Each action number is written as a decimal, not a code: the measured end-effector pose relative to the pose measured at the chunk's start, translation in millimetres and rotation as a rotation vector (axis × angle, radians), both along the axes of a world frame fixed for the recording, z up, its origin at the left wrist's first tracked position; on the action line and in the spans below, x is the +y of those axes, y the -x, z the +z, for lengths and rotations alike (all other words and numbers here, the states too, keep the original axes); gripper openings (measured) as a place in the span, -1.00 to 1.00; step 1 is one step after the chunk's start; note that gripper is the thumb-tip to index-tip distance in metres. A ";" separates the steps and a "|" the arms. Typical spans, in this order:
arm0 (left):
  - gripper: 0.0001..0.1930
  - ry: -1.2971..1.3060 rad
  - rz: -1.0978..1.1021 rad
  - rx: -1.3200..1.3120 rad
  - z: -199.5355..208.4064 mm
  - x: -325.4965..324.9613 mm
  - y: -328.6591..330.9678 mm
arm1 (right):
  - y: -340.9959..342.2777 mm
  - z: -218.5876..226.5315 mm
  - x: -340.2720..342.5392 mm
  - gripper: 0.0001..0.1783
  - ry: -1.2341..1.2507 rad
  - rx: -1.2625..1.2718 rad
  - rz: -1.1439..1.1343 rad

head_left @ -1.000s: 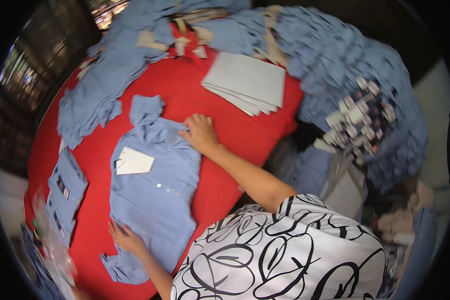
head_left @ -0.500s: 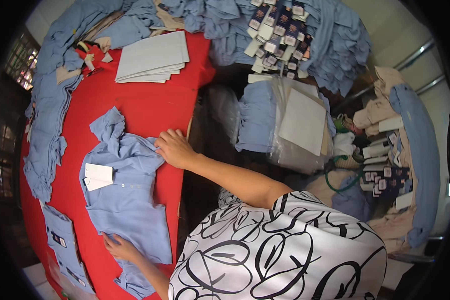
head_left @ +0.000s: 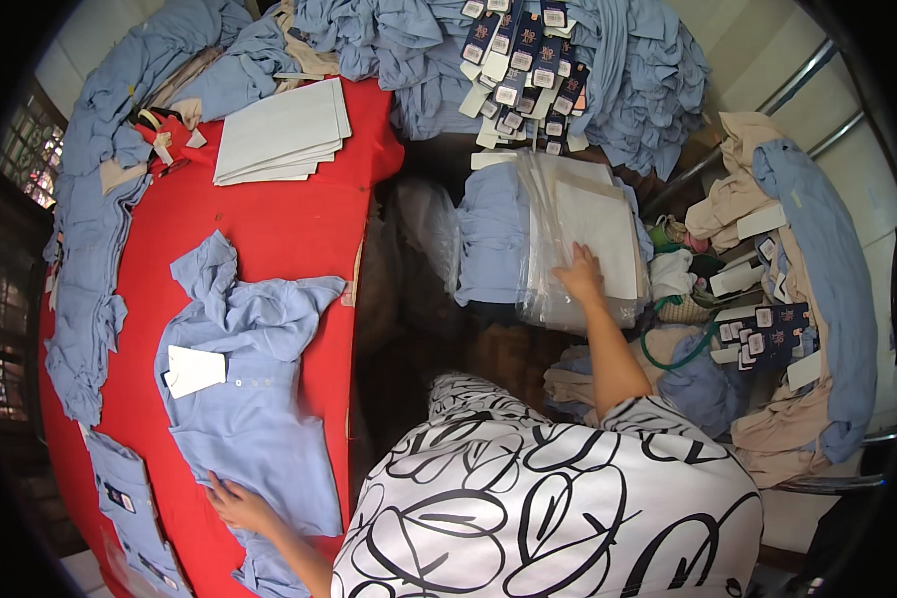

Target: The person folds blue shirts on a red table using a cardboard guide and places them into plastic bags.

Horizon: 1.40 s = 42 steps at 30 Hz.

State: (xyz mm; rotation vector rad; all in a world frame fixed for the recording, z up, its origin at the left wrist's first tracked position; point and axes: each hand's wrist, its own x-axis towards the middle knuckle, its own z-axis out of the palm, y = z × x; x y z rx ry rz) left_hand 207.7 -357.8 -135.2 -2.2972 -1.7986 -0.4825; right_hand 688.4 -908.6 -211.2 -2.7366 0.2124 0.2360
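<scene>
A light blue shirt [head_left: 254,429] with a white tag [head_left: 196,371] near its collar lies spread on the red-covered table [head_left: 269,224]. My left hand [head_left: 239,506] rests open on the shirt's lower edge, fingers spread. Off to the right, my right hand [head_left: 580,274] reaches to a stack of pale cardboard sheets [head_left: 596,214], its fingers apart and touching the top sheet. The sheets lie over clear plastic bags [head_left: 543,214], next to a bundle of folded blue shirts [head_left: 491,234].
Other white sheets [head_left: 284,135] lie at the table's far end. Blue garments [head_left: 80,249] line its left edge, with a folded shirt [head_left: 130,488] nearer me. Many hang tags [head_left: 528,70] lie on the far garment pile. More clothes and tags [head_left: 767,339] fill the right side.
My right hand has let go of the shirt's sleeve and swung right to the cardboard sheets. The sleeve now lies flat toward the table edge. My left hand stays on the shirt.
</scene>
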 end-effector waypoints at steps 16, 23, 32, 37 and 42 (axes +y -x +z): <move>-0.62 -0.007 -0.059 -0.064 8.5 -6.8 -0.2 | -7.7 41.8 26.7 -0.30 0.234 0.024 0.166; -0.62 -0.007 -0.060 -0.094 2.5 -8.0 7.6 | -49.3 13.4 -24.9 -0.31 -0.090 -0.055 0.259; -0.58 0.112 -0.058 -0.372 42.1 -9.8 -14.6 | -93.6 33.6 43.7 -0.61 0.003 0.046 0.457; -0.53 0.157 0.028 -0.445 46.4 45.7 -26.9 | -67.3 92.5 269.4 -0.76 -0.529 -0.221 0.874; -0.41 -0.062 -0.079 -0.408 49.6 70.3 -115.8 | 19.6 115.0 442.4 -0.53 -0.678 -0.148 1.345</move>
